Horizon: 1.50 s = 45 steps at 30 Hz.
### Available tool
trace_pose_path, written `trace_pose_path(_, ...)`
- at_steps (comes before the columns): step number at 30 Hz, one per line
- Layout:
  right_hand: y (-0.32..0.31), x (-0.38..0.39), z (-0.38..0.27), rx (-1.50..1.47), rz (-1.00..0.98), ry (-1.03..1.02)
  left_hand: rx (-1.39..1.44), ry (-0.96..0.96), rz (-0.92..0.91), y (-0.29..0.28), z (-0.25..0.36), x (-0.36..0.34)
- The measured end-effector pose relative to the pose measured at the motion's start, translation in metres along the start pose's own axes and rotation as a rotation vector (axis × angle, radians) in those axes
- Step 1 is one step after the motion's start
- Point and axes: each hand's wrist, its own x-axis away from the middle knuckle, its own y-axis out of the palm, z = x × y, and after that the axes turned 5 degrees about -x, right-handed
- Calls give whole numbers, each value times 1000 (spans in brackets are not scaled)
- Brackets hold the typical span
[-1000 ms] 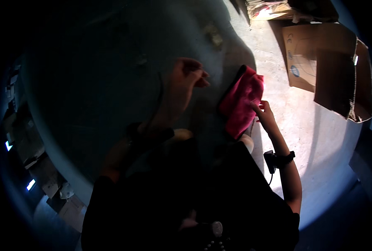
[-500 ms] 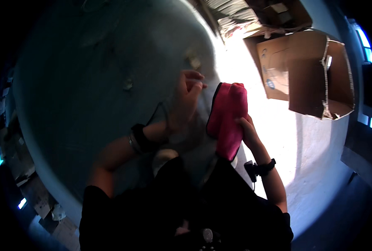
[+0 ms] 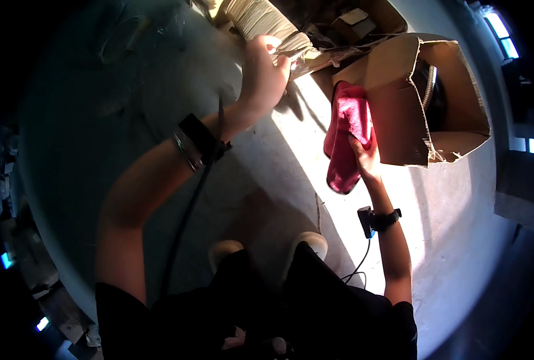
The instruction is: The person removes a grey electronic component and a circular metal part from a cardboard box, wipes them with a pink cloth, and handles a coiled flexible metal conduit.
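A folded pinkish-red cloth (image 3: 345, 129) with a dark edging hangs in my right hand (image 3: 368, 157). The thumb lies over its near face and the fingers are hidden behind it. The cloth is just left of the upright cardboard box, overlapping its side in view. Up and to the left, my left hand (image 3: 265, 81) reaches out over the ragged edge of a low carton (image 3: 267, 21). Its fingers are bent, with a gap between thumb and forefinger, and I see nothing held there. Whether it touches the carton is unclear.
An open cardboard box (image 3: 393, 102) stands at the right with a dark round object and a pale ribbed hose (image 3: 430, 87) inside. A black cable (image 3: 186, 225) runs by my left arm. My shoes (image 3: 312, 243) are on the pale, partly sunlit floor. Shadow covers the left side.
My left hand has moved up and forward to the carton's edge. My right hand has carried the cloth forward and right, beside the box. The view has shifted, showing the box's inside.
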Motion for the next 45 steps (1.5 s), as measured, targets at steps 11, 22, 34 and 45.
trace_pose_path(11, -13, -15, 15, 693, 41, -149, 124, -115, -308, 5, -12, 144)
trace_pose_path(22, -93, -49, 57, 815, 223, -296, 222, -170, -336, -7, -52, 195)
trace_pose_path(34, -16, 36, 63, -599, 169, 125, 450, -635, -755, 0, -51, 193)
trace_pose_path(45, 23, 70, 22, -1130, -239, 450, 994, -761, -930, -32, 13, 175)
